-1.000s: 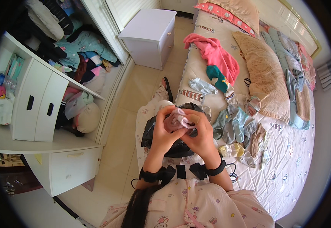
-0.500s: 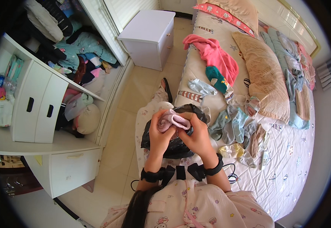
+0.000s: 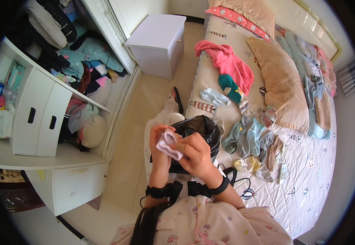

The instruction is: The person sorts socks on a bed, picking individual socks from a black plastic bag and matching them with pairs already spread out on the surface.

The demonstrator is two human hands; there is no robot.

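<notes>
A small pale pink sock (image 3: 167, 148) with a ribbed, striped edge is bunched between my hands, its opening turned up. My left hand (image 3: 158, 154) grips it from the left side. From the right, my right hand (image 3: 197, 154) pinches its edge, with the fingertips at the opening. Right behind and below them a black plastic bag (image 3: 205, 127) rests on my lap; what it holds is hidden by my hands. Black straps circle both wrists.
On the bed at right lie several loose socks (image 3: 249, 136), a yellow sock (image 3: 247, 164), a pink garment (image 3: 228, 61) and a tan pillow (image 3: 281, 81). A white nightstand (image 3: 155, 41) stands ahead. To the left is an open wardrobe (image 3: 89, 53) full of clothes.
Both hands have shifted slightly left and lower with the sock. My right hand has turned over to pinch its edge, and the sock's opening now faces up. More of the black bag shows.
</notes>
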